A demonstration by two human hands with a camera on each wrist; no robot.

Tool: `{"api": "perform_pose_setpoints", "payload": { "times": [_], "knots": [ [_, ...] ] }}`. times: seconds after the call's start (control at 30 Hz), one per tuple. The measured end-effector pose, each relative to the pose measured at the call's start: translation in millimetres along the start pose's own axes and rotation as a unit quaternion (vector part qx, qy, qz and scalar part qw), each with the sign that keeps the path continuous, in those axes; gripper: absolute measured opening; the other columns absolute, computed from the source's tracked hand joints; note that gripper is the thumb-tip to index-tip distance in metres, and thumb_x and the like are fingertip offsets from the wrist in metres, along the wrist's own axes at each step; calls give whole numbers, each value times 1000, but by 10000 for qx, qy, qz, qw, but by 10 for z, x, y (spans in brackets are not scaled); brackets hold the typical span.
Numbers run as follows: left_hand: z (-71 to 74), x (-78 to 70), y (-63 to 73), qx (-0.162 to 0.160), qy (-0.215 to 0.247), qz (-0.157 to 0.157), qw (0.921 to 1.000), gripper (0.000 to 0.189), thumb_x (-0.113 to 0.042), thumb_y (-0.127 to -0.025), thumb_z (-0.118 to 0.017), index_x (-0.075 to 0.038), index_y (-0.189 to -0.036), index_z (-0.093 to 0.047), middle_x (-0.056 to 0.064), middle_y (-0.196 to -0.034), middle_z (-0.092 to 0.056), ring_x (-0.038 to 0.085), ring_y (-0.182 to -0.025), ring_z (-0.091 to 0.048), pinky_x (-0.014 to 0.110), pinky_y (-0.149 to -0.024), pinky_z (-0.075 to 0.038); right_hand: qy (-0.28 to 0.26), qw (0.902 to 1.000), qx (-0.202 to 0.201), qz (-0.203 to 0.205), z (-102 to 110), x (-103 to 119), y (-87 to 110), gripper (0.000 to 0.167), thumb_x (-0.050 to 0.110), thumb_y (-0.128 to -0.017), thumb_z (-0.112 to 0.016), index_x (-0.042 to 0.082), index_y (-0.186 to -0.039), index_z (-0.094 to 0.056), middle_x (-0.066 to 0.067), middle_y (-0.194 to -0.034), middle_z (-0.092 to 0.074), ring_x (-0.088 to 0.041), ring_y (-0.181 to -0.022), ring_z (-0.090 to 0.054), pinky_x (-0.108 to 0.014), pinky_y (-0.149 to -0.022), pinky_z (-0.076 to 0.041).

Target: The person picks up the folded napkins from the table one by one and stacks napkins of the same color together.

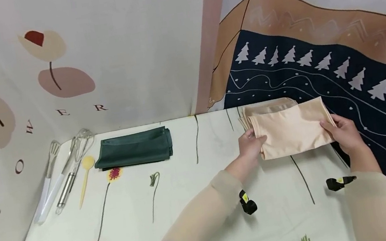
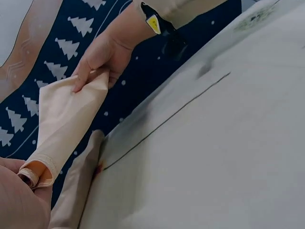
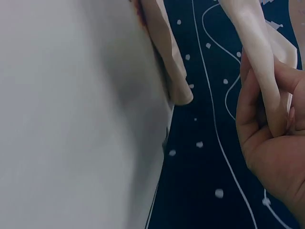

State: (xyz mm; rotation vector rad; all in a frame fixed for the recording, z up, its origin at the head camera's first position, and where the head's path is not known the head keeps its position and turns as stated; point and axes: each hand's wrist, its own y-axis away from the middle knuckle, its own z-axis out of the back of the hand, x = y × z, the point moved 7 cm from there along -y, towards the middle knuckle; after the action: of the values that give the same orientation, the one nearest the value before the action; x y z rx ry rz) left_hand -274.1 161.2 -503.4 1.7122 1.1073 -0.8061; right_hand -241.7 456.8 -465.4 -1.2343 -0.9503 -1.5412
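Both hands hold up a folded cream cloth [image 1: 291, 128] at the right side of the table. My left hand [image 1: 249, 145] pinches its left edge, thumb in front. At the opposite edge my right hand [image 1: 344, 133] grips the cloth between thumb and fingers. The left wrist view shows the cloth's layers curling open beside the left palm [image 2: 21, 205]. Behind the held cloth lies a folded beige cloth [image 1: 269, 106] at the table's back edge, partly covered from sight. In the right wrist view its corner [image 3: 181, 93] reaches over the table edge.
A folded dark green cloth [image 1: 133, 148] lies at the back of the table. Left of it are a yellow spoon [image 1: 88, 163], a metal whisk [image 1: 79, 150] and other white-handled utensils [image 1: 46, 182]. A navy curtain with tree prints [image 1: 321, 76] hangs along the right edge.
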Motion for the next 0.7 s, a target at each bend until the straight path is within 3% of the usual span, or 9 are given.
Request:
{"api": "perform_pose_setpoints", "payload": {
  "times": [0.2, 0.5, 0.7],
  "knots": [
    [2, -45, -221, -207, -193, -116, 9995, 52, 1, -91, -71, -3, -141, -55, 13, -121, -68, 27, -111, -67, 36, -95, -55, -243, 9996, -141, -16, -47, -7, -224, 16, 17, -99, -67, 33, -99, -67, 16, -77, -69, 1, -65, -66, -15, -55, -55],
    [33, -79, -512, -404, -423, -279, 9979, 49, 3, -92, -68, -2, -140, -56, 16, -123, -66, 28, -114, -66, 35, -95, -55, 468, 9981, -397, -113, -152, -75, -557, 10, 23, -99, -68, 32, -97, -63, 22, -77, -66, 4, -65, -62, -14, -57, -53],
    [48, -51, -650, -693, -741, -225, 9946, 47, 2, -93, -69, -5, -139, -59, 15, -125, -66, 27, -114, -65, 33, -95, -55, 745, 9949, -507, -461, -232, -152, -708, 2, 25, -100, -63, 25, -102, -62, 20, -86, -65, 4, -75, -59, -12, -64, -50]
  ]
}}
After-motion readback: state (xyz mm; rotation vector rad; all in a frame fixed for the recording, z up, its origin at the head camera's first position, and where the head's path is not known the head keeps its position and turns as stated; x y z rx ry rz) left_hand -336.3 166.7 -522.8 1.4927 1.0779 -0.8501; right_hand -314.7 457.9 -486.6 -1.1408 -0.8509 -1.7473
